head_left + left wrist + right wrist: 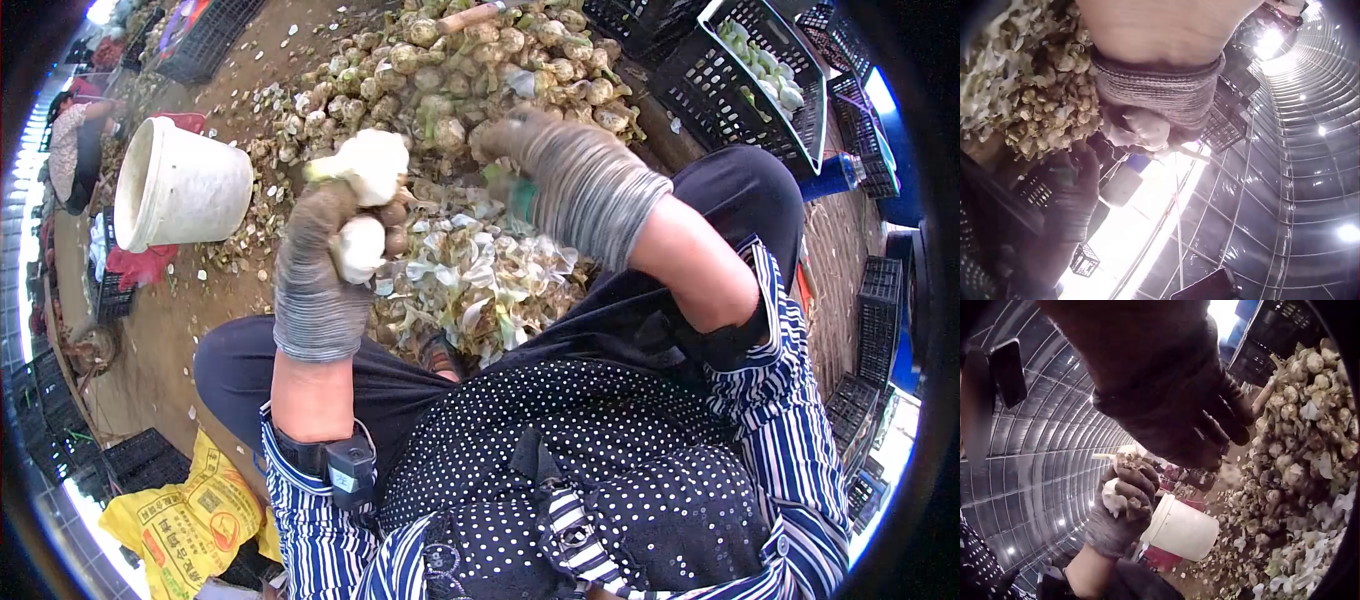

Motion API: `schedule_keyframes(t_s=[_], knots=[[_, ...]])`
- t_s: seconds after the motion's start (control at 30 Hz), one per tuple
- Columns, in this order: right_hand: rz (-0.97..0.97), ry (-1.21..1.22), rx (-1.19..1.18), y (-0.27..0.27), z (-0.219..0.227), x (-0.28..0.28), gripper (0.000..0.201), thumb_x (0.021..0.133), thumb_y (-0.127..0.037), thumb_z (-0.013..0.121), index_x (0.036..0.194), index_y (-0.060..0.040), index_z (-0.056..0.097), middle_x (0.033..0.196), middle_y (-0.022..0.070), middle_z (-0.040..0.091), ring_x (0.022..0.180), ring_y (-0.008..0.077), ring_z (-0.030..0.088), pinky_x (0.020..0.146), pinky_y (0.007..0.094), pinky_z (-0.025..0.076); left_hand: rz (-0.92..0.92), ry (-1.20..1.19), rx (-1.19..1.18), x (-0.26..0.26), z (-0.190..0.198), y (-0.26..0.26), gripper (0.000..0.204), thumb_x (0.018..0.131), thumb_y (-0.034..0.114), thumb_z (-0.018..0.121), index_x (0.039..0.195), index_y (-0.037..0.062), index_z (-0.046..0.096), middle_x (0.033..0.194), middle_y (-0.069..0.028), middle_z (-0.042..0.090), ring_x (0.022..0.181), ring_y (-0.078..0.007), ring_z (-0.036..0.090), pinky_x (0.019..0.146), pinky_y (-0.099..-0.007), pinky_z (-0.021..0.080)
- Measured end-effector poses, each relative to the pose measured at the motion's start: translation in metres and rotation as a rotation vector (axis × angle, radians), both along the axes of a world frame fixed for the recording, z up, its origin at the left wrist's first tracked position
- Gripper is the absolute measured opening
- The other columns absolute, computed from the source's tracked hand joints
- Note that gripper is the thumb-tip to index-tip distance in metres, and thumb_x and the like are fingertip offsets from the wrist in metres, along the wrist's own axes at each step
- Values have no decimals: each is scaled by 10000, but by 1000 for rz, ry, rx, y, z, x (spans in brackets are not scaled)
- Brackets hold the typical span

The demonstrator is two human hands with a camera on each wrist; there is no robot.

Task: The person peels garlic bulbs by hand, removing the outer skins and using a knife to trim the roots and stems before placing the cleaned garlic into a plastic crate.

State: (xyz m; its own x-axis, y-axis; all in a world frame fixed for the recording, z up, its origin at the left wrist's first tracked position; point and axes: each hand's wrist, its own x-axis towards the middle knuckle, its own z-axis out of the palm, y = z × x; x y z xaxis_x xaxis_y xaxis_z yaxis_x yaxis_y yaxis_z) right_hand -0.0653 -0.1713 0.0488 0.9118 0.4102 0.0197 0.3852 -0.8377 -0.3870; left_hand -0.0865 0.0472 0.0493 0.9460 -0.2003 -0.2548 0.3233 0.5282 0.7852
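My gloved left hand (325,260) grips white garlic bulbs in front of me. One bulb (375,165), with a stub of green stem, sticks out above the fingers; another bulb (361,248) shows lower, against the palm. In the left wrist view a pale bulb (1147,127) is partly visible beyond the cuff. My gloved right hand (585,185) is motion-blurred over the near edge of a heap of unpeeled garlic (440,90). Its fingers (1232,415) reach loosely forward in the right wrist view, with nothing seen between them.
Loose garlic skins (480,290) lie piled between my legs. A wooden handle (470,18) rests on the heap. At the left stands a white bucket (200,185); at the right, a black crate (740,110) holds pale bulbs. A yellow sack (195,515) lies at lower left, and another person (80,145) sits further back.
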Motion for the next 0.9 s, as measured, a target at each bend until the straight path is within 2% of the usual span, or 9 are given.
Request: schedule_keyframes(t_s=[0.2,0.23,0.3,0.4,0.53,0.6,0.7,0.73,0.9], knots=[[-156,789,974,3,3,3,243,863,-222,625,981,-10,627,815,4,650,707,78,614,600,180,513,-80,-453,829,-5,-11,-13,373,784,118,639,1141,32,570,982,-69,620,864,-125,584,772,-254,477],[205,333,456,3,8,8,227,872,-222,615,960,-12,623,815,17,652,712,87,620,622,200,524,-114,-514,915,-6,-11,-14,378,778,129,648,1139,42,577,991,-65,619,876,-124,580,778,-251,474],[-34,427,207,11,22,-1,179,876,-175,603,944,-9,610,846,9,654,750,80,615,647,222,526,-127,-523,968,-6,-6,-15,383,773,135,651,1139,46,579,995,-62,617,878,-125,579,783,-253,473],[152,294,664,1,-49,13,123,874,-129,596,914,-13,601,868,2,654,762,82,607,641,250,520,-140,-527,970,-7,-6,-13,400,763,146,651,1143,42,578,1007,-65,616,891,-131,579,797,-261,474],[98,449,369,3,2,0,163,875,-104,582,1016,-22,589,913,10,651,780,95,611,650,246,522,-192,-435,769,-9,-8,-7,416,757,145,630,1148,18,569,1035,-79,614,927,-147,587,824,-281,476],[-87,900,882,0,7,-4,238,861,-93,599,1090,-33,578,937,20,648,808,104,618,685,228,527,-194,-355,672,-8,-7,-5,420,764,163,633,1150,13,566,1044,-81,613,935,-149,587,828,-285,476],[-76,1045,1346,-5,7,-9,314,837,-78,626,1143,-48,564,939,19,648,825,104,620,710,220,527,-155,-345,616,-7,-4,-7,418,763,153,651,1147,12,564,1055,-83,613,936,-147,590,828,-289,480],[114,680,1005,-2,2,-6,336,884,-324,575,1078,-53,613,832,37,631,652,99,584,538,246,494,-119,-411,656,-7,-3,-8,414,756,126,667,1142,16,564,1058,-83,614,929,-144,592,824,-288,483],[137,707,844,-1,12,-3,380,833,-391,624,986,-43,639,755,48,626,608,112,564,525,268,476,45,-794,1039,-9,-5,-15,425,714,45,704,1112,55,555,1025,-97,624,939,-158,607,806,-284,494]])
